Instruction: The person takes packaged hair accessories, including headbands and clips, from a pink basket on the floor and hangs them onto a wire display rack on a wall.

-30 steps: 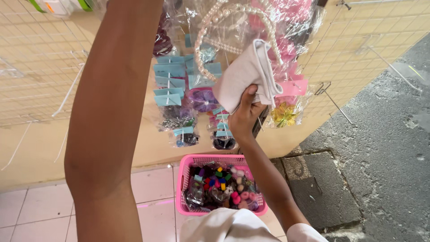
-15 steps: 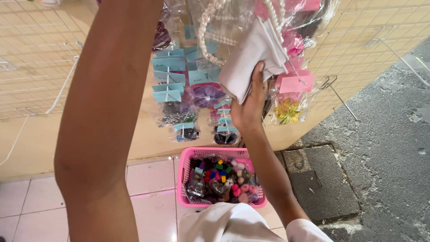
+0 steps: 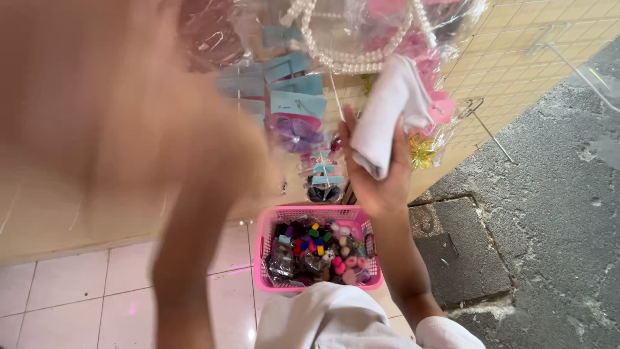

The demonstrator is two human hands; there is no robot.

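Your right hand [image 3: 378, 178] is raised with its fingers curled around a soft, folded white cloth [image 3: 391, 116], holding it against the crinkly clear plastic packets just below the string of round white pearl beads [image 3: 352, 61]. Your left arm [image 3: 148, 129] sweeps across as a blur left of the cloth; its hand is out of view. Well below the cloth, a pink plastic lattice basket [image 3: 271, 281] sits on glossy pale tiles, full of small colourful hair accessories
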